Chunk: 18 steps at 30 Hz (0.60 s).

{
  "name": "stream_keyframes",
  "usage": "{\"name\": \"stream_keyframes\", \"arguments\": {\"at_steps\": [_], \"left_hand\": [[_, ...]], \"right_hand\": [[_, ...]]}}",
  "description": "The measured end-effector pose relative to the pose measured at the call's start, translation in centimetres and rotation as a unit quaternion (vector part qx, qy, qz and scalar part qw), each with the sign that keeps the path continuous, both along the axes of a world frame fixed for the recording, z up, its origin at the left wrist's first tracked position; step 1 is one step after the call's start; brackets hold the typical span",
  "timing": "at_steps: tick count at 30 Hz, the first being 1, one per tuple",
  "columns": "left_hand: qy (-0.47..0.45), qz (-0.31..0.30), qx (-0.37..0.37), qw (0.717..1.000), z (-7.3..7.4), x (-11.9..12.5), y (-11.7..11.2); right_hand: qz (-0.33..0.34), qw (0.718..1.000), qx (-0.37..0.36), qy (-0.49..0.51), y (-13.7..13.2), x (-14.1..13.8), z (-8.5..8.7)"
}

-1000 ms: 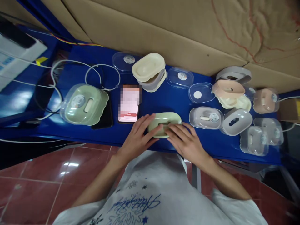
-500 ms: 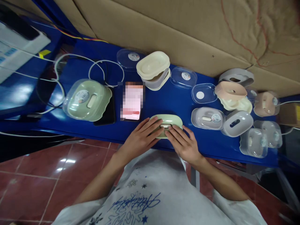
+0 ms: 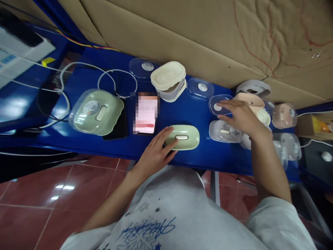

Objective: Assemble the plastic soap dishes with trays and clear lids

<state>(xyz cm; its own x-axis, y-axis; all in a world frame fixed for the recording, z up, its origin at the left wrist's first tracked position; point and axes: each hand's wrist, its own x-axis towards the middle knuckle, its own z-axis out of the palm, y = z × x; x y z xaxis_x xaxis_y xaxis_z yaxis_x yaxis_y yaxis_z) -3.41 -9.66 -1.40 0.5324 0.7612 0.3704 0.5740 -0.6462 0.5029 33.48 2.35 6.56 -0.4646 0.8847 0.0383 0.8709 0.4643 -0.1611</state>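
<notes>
A green soap-dish insert [image 3: 183, 136] with a cream oval knob lies near the front edge of the blue bench [image 3: 187, 111]. My left hand [image 3: 156, 152] rests against its left end, fingers curled on it. My right hand [image 3: 240, 116] is out to the right with its fingers spread, hovering over a clear lid [image 3: 217, 106] and a grey dish under a clear cover [image 3: 223, 131]. It holds nothing.
A phone [image 3: 145, 113] lies left of the insert. A covered green dish [image 3: 95, 111] sits further left amid white cables [image 3: 104, 74]. Cream and grey stacked dishes [image 3: 169, 80], clear lids and several more dishes crowd the back and right. Cardboard [image 3: 208, 34] stands behind.
My right hand has left the green insert and swung right and back over the clear lid. The left hand stays on the insert, which now shows its whole top.
</notes>
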Motion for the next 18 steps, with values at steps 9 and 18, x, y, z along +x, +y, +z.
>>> {"name": "stream_keyframes", "arguments": {"at_steps": [9,18], "left_hand": [[-0.048,0.036,-0.007,0.998,0.5,0.8,0.0],[-0.186,0.052,0.002,0.981,1.6,0.9,1.0]], "right_hand": [[-0.091,0.993,-0.007,0.070,-0.8,-2.9,1.4],[-0.234,0.636,-0.191,0.710,-13.1,-10.9,-0.9]]}}
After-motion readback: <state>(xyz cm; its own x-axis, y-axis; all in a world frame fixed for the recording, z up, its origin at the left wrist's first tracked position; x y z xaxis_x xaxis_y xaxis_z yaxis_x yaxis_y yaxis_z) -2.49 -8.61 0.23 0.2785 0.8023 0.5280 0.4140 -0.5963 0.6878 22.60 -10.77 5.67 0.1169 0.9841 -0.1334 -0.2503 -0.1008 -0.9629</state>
